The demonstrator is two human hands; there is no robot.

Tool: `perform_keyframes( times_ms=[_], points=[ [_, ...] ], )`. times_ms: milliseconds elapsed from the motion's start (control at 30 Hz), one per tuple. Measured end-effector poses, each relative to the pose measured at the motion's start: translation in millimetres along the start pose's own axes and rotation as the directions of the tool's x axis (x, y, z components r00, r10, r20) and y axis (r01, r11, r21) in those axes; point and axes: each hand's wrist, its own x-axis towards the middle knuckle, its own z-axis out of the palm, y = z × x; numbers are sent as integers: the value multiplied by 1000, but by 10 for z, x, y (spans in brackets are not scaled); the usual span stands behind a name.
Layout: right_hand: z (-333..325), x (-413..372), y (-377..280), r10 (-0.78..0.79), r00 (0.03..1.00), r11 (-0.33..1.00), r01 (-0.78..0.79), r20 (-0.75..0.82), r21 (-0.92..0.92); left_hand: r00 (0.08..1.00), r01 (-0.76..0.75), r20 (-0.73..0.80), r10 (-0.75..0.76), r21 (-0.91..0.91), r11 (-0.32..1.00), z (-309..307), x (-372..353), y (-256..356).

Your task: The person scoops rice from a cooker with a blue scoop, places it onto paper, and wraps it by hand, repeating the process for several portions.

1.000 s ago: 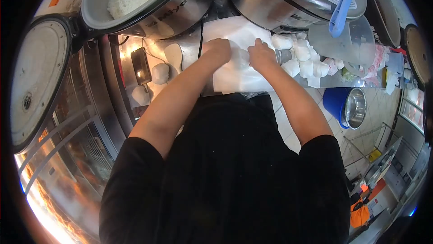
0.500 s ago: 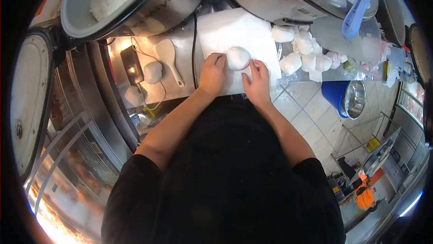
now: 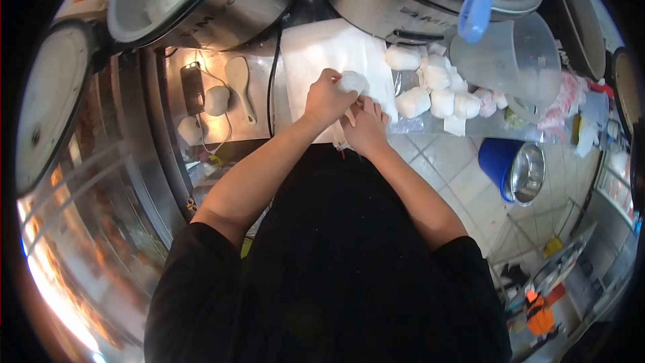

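Observation:
A rounded white mound (image 3: 353, 81), apparently rice, sits on a stack of white wrapping paper (image 3: 306, 51). My left hand (image 3: 327, 100) curls around the mound's left and near sides, its fingers bent in against it. At the near right side, my right hand (image 3: 367, 126) has its fingers drawn together, close to the left fingertips. Both hands seem to pinch a fold of the paper against the mound, though the fingers partly hide it.
Several white wrapped packets (image 3: 442, 103) lie to the right beside a clear plastic tub (image 3: 510, 51). Behind stand two rice cookers (image 3: 222, 10), the left one holding rice. A rice paddle (image 3: 238, 87) and a black adapter (image 3: 192, 87) lie left. A blue bucket (image 3: 494, 165) stands on the floor.
My hands have come together at the mound's near side; before, they were apart on either side of it. My left hand now reaches over part of it. The view has shifted slightly.

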Motion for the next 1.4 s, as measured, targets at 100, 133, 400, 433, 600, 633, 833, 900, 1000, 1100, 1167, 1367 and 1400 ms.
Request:
perform_keyframes(
  times_ms=[100, 133, 400, 433, 600, 633, 833, 900, 1000, 1100, 1167, 1367, 1400],
  points=[
    [-276, -21, 72, 9, 999, 971, 3, -46, 241, 996, 90, 64, -63, -712, 696, 23, -12, -140],
    [-406, -17, 92, -39, 998, 967, 50, -48, 250, 989, 142, 146, -33, -849, 508, -64, -168, -37],
    [-826, 62, -381, -480, 877, 419, 197, 32, 887, 987, -160, -148, 63, -947, 277, -188, -948, 28],
    [-1092, 100, -573, -478, 822, 657, 101, 310, 747, 992, -113, -101, 70, -971, 209, -263, -1060, -74],
    [-1942, 16, -1070, -851, 481, 457, 876, -212, 151, 653, -150, -697, -297, -504, 851, -374, -1101, -1156],
    [-2331, 15, -1099, -819, 350, 448, 885, -454, -125, 647, -27, -692, -320, -440, 898, -590, -1140, -1240],
    [-3648, 1011, -814, -118, 614, 992, 112, -781, -61, 725, 414, -688, -39, 390, 822, -1069, -718, -1787],
    [-3778, 1251, -783, 17, 744, 997, 40, -668, 71, 706, 333, -706, 58, 403, 852, -1059, -586, -1916],
    [-3783, 1136, -1154, 30, 753, 997, -65, -658, -30, 714, 247, -699, 51, 320, 915, -1166, -554, -1966],
    [-3619, 1222, -1020, -181, 739, 915, -115, -650, -386, 733, 142, -678, 48, 222, 965, -1415, -755, -1878],
    [-3707, 1260, -812, -314, 673, 852, -112, -670, -511, 696, 43, -709, 111, 196, 980, -1715, -859, -1740],
    [-3395, 1946, -3041, -420, 840, 854, 237, -343, -463, 683, -546, -662, 308, -183, 818, -2519, -958, -1096],
    [-3200, 2241, -3318, -602, 779, 699, 407, -175, -588, 659, -614, -634, 405, -143, 776, -2578, -891, -981]
  ],
)
